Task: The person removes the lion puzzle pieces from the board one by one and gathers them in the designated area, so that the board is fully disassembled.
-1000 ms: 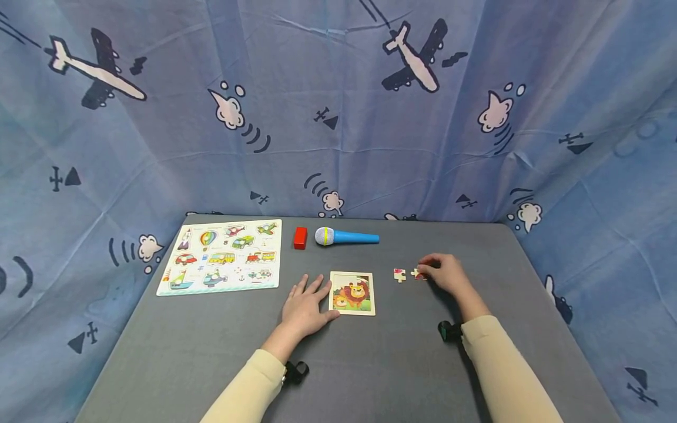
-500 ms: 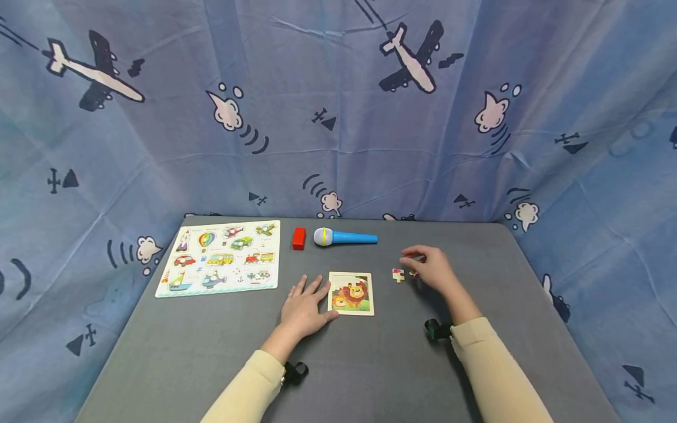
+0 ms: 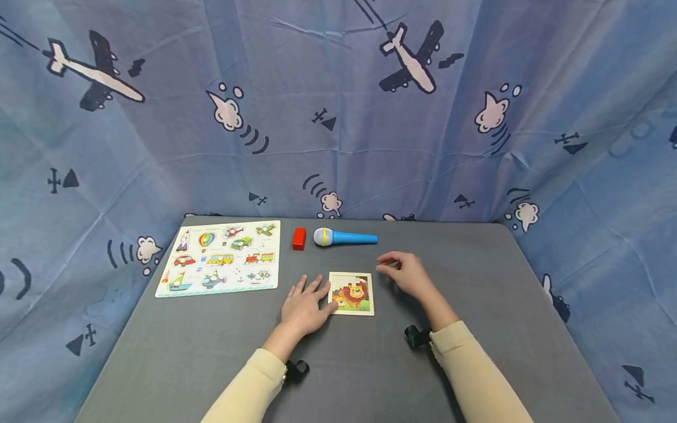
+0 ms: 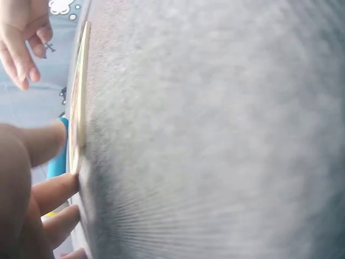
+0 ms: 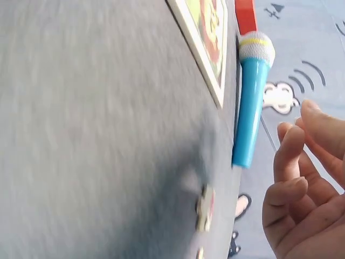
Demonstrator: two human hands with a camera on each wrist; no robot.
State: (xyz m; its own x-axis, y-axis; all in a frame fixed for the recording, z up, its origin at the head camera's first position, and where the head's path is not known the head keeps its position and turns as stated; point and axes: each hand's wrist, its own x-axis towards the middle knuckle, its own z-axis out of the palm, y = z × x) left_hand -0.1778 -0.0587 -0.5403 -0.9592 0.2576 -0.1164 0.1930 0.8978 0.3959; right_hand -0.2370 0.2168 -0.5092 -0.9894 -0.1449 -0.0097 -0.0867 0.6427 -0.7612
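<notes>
At the lower left of centre in the head view, a plain, pale cream-yellow left sleeve (image 3: 243,385) ends before the bare left hand (image 3: 305,306); the right sleeve (image 3: 478,373), lower right, matches. A small black left wrist device (image 3: 297,371) has a rounded end; the right wrist device (image 3: 416,336) shows dark green
</notes>
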